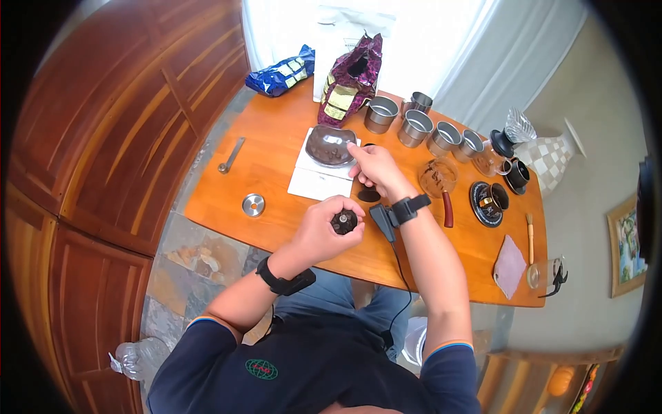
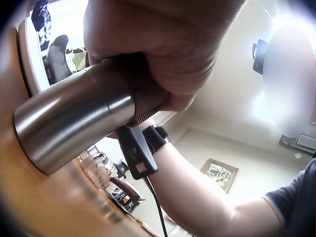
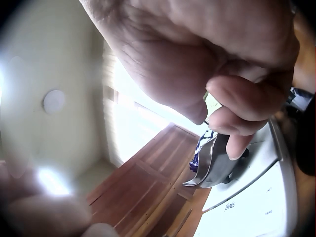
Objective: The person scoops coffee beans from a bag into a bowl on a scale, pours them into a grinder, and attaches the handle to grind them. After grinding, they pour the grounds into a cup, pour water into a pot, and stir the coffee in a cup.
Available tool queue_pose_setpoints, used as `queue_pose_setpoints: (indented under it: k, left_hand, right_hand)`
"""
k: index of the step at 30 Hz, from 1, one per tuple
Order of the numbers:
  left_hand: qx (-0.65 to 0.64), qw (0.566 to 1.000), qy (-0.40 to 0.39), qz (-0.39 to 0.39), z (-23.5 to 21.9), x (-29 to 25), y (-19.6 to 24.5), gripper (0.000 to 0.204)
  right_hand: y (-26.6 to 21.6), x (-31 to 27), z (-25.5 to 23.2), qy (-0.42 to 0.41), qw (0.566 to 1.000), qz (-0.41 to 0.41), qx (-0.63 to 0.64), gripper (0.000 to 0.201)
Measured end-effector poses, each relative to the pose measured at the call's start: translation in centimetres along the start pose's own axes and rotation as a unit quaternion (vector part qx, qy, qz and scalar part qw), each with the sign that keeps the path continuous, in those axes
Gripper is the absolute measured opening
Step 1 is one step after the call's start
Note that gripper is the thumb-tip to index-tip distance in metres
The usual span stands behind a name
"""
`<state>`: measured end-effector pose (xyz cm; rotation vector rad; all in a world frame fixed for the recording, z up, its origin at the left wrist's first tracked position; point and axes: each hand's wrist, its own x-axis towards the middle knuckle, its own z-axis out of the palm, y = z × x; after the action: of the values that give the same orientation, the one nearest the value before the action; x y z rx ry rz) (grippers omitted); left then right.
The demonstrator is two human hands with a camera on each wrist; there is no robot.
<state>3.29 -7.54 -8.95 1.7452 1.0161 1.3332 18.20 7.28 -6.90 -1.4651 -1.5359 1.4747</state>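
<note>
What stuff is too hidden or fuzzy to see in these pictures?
Inside the metal cylinder: left wrist view, hidden by its wall.
The cylinder's gripped end: left wrist view, covered by the left hand.
Part of the white slab: head view, behind the dark dish.
The slab's small marks: right wrist view, too tiny to read surely.
</note>
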Motion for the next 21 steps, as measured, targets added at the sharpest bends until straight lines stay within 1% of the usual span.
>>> queue_pose_setpoints:
  k: [2,3,4,5,6,8,9,11,12,13,14,15,17,18,19,21]
  left_hand:
    - [0.003,1.0,0.0,-0.017,0.0,0.0,0.1,0.019]
    - [0.005,1.0,-0.002,-0.014,0.0,0.0,0.1,0.019]
    - [-0.005,1.0,0.008,-0.023,0.1,-0.1,-0.1,0.024]
    - [-0.016,0.999,0.017,-0.03,0.2,0.0,-0.1,0.029]
    - [-0.015,0.999,0.014,-0.025,0.2,0.0,0.0,0.029]
    - [-0.056,0.996,0.017,-0.063,0.2,-0.1,0.2,0.038]
    - [-0.056,0.997,0.015,-0.06,0.2,0.0,0.2,0.038]
    - [-0.067,0.994,0.01,-0.086,0.0,-0.1,0.3,0.044]
    - [-0.069,0.994,0.015,-0.088,-0.1,-0.2,0.4,0.044]
    - [-0.066,0.994,0.004,-0.082,-0.2,-0.2,0.5,0.043]
    - [-0.065,0.995,-0.006,-0.078,-0.3,-0.2,0.5,0.042]
    - [-0.071,0.994,0.002,-0.081,-0.2,-0.3,0.3,0.042]
    - [-0.091,0.992,-0.012,-0.09,-0.2,-0.2,-0.2,0.04]
    - [-0.1,0.991,-0.006,-0.091,-0.2,-0.1,-0.3,0.04]
    - [-0.089,0.992,-0.012,-0.09,-0.3,-0.1,-0.4,0.037]
    - [-0.088,0.992,-0.013,-0.091,0.1,0.1,-0.7,0.035]
  right_hand:
    - [0.3,1.4,0.6,-0.004,1.0,0.003,-0.001,0.038]
    - [0.6,2.1,0.9,-0.007,1.0,0.01,-0.002,0.035]
    - [-0.1,1.7,1.3,0.001,1.0,0.015,0.012,0.026]
    - [-0.1,1.9,1.6,0.004,1.0,0.011,0.014,0.026]
    - [0.1,2.2,1.7,0.009,1.0,0.016,0.019,0.023]
    - [0.2,2.3,1.8,0.02,0.999,0.026,0.028,0.018]
    - [0.3,2.1,1.6,0.023,0.999,0.024,0.029,0.018]
    - [1.0,1.8,0.9,0.021,0.996,0.011,0.081,0.019]
    - [1.4,1.3,0.2,0.016,0.994,-0.002,0.104,0.02]
    - [0.7,-0.3,-0.4,0.019,0.99,-0.014,0.137,0.02]
    - [0.2,-1.7,-1.1,0.031,0.99,-0.014,0.136,0.019]
    - [-0.4,-3.0,-1.8,0.044,0.99,-0.014,0.134,0.019]
    - [-1.5,-5.8,-2.9,0.073,0.991,-0.027,0.112,0.019]
    - [-1.7,-7.1,-3.4,0.084,0.989,-0.039,0.113,0.018]
    - [-1.9,-8.2,-3.8,0.084,0.99,-0.035,0.104,0.018]
    - [-2.2,-10.2,-4.5,0.13,0.988,-0.057,0.06,0.018]
